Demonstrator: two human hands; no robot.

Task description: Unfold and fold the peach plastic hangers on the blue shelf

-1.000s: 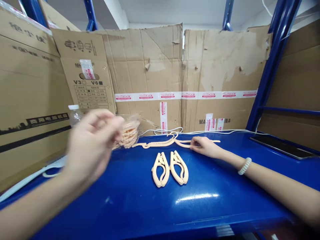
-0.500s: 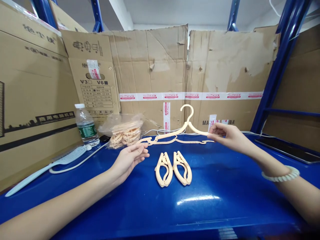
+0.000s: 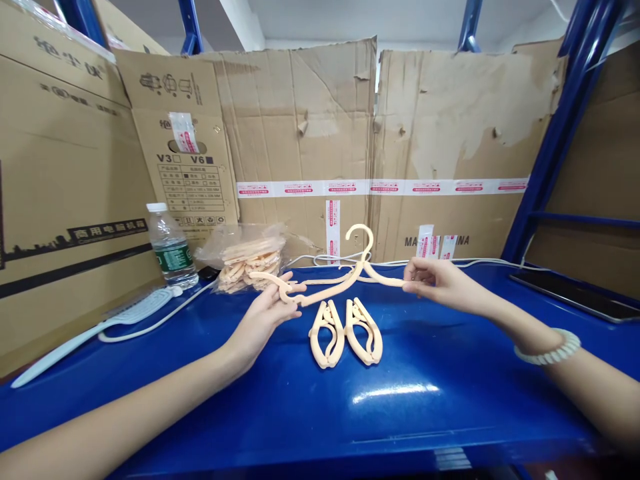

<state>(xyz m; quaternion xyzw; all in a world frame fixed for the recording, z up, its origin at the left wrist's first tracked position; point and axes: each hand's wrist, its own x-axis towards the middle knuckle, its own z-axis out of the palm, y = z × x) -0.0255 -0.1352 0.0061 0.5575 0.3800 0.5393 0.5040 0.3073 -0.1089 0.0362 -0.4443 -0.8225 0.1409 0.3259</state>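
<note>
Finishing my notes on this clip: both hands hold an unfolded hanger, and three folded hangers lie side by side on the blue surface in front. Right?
Not quite: the head view shows two folded hangers, not three, side by side on the blue surface. The rest stands.

Place: you seem to be in a storeroom
Rack: blue metal uprights flank your worktop
Cartons: taped cardboard panels and a computer-case carton screen you

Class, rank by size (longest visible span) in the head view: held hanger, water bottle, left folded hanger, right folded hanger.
1. Held hanger
2. Water bottle
3. Left folded hanger and right folded hanger: look alike; unranked.
</note>
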